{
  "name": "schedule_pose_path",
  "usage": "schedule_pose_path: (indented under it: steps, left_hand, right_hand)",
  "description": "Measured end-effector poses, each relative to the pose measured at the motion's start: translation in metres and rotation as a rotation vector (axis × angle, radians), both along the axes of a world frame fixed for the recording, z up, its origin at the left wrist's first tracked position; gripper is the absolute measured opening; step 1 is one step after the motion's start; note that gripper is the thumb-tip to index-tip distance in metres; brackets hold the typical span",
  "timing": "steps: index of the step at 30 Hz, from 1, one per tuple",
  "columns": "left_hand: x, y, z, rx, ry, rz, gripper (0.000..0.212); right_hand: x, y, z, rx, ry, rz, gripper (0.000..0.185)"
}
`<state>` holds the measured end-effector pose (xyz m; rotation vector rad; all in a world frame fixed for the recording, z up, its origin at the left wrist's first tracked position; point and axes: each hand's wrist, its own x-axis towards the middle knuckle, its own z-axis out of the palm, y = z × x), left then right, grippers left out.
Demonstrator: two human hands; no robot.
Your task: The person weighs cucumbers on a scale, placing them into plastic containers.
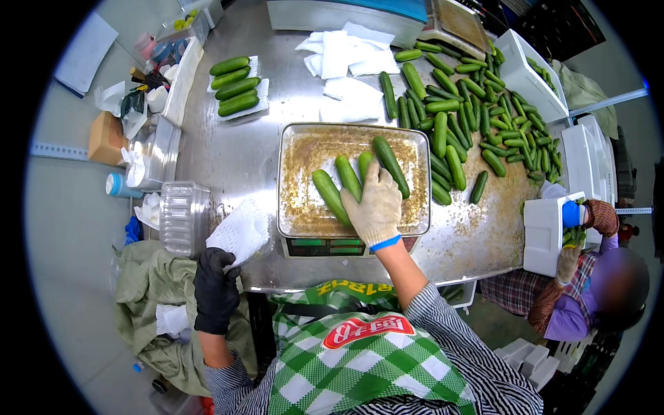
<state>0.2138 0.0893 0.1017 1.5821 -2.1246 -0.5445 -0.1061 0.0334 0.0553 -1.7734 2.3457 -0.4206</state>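
Note:
My left hand (217,282), in a black glove, grips a white foam net sleeve (241,231), with clear plastic showing at its edge. Over the worn metal pan of a weighing scale (295,207), my right hand (376,202), in a beige knit glove, rests on cucumbers; whether its fingers close on one I cannot tell. One cucumber (331,197) lies left of that hand, another (348,178) beside its thumb, a third (365,165) under its fingertips, and a darker one (390,166) to its right. The scale's display (329,246) faces me.
A large heap of cucumbers (472,114) covers the right side. Foam sheets (353,98) lie behind the scale, and cucumbers on foam (237,88) at back left. Clear plastic trays (184,218) stand left. At far right a co-worker's gloved hands reach at a white foam box (542,238).

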Motion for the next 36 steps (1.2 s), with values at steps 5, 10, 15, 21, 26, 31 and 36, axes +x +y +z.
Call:
schedule_pose_path:
  steps: [5,10,15,21,26,31,36]
  left_hand:
    - [0.001,0.007,-0.007,0.03,-0.006,-0.009,0.028]
    - [0.005,0.014,-0.008,0.012,-0.03,0.033,0.028]
    - [0.0,0.01,-0.012,0.057,-0.011,0.004,0.027]
    - [-0.003,0.005,-0.009,0.039,-0.054,0.021,0.027]
    - [-0.004,-0.002,-0.012,0.06,-0.021,-0.013,0.028]
    - [-0.006,-0.004,-0.01,0.065,-0.027,-0.011,0.028]
    - [-0.005,-0.002,-0.012,0.067,-0.03,-0.001,0.027]
  right_hand:
    - [-0.007,-0.004,0.002,-0.032,0.058,0.102,0.075]
    - [-0.043,0.01,0.009,-0.277,0.161,0.032,0.056]
    - [-0.083,0.003,-0.027,-0.14,-0.289,-0.049,0.043]
    - [-0.116,0.009,-0.015,0.059,-1.684,-0.332,0.043]
    - [-0.115,0.016,-0.022,0.067,-1.8,-0.312,0.048]
    - [-0.096,0.025,-0.012,0.046,-1.951,-0.268,0.049]
    - [-0.085,0.033,-0.025,0.085,-2.344,-0.202,0.038]
